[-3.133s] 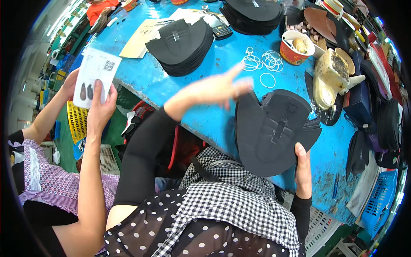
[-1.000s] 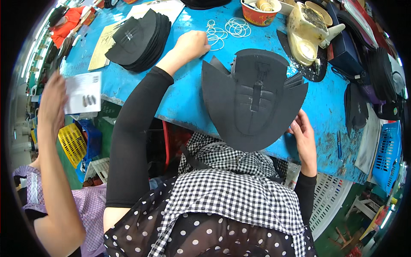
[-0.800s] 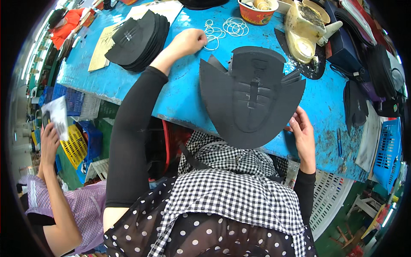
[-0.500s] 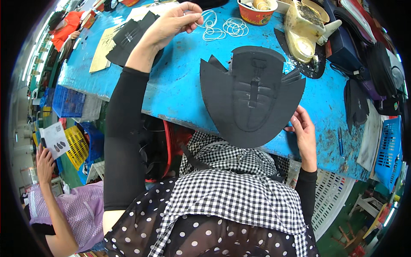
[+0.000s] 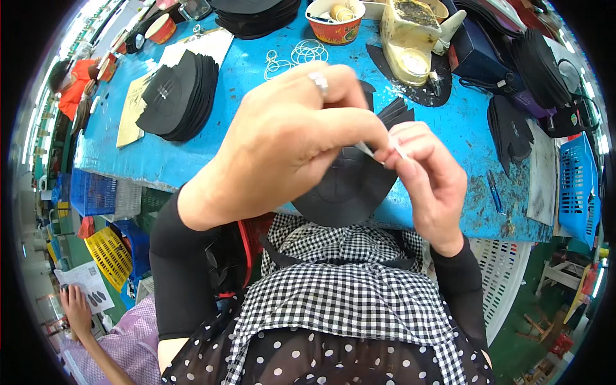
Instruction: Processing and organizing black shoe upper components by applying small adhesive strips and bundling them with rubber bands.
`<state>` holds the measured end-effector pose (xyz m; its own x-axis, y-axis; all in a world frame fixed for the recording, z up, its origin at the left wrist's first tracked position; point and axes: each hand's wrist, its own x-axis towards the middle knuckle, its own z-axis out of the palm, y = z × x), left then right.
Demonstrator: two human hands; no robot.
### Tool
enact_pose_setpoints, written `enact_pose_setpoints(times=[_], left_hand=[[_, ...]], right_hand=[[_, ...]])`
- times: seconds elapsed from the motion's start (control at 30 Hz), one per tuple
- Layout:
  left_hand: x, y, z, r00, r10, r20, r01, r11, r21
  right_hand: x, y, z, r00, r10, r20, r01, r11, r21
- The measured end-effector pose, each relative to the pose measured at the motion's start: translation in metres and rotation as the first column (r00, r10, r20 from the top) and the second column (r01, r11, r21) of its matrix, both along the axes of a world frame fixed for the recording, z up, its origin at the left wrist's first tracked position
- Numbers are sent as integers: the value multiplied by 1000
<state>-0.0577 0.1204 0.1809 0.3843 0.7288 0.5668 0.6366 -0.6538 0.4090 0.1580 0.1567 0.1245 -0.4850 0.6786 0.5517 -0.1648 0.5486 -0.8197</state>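
Both my hands meet above the blue table, over a black shoe-upper piece (image 5: 346, 199) lying near its front edge. My left hand (image 5: 282, 135), with a ring on one finger, is closed in a pinch. My right hand (image 5: 433, 179) pinches at the same spot, fingertips against the left ones. Between them shows a short length of thin white cord (image 5: 366, 150); the rest of it is hidden by my fingers. The left hand covers much of the black piece, and some slit black flaps (image 5: 396, 113) stick out behind my hands.
Loops of white cord (image 5: 309, 52) lie beyond my hands, near a red paper bowl (image 5: 335, 27). A glue-stained pot (image 5: 410, 45) stands at the back right. Stacked black pieces (image 5: 183, 96) sit at left. A blue-handled tool (image 5: 495, 191) lies right. At far left, another person's hand (image 5: 77, 311) holds a sheet.
My left hand has come back from the cord loops to above the black piece. My right hand has left the piece's edge and risen to meet it. The view has shifted.
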Motion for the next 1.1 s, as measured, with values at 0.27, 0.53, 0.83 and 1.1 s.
enact_pose_setpoints(times=[0.27, 0.53, 0.83, 1.1], left_hand=[[3, 0, -26, 969, 194, 153, -169, 972, -162], [-23, 31, -36, 659, 19, 752, 361, 869, -338], [-66, 98, -95, 999, -28, 37, 44, 294, -955], [-76, 137, -98, 975, -219, 19, 31, 51, -998]], right_hand=[[-30, -39, -14, 919, 381, -103, -373, 923, 94], [-30, -37, -22, 963, 267, -33, -259, 888, -380], [-34, -23, -42, 958, 242, -154, -283, 706, -649], [-32, -15, -42, 909, 254, -330, -416, 548, -725]])
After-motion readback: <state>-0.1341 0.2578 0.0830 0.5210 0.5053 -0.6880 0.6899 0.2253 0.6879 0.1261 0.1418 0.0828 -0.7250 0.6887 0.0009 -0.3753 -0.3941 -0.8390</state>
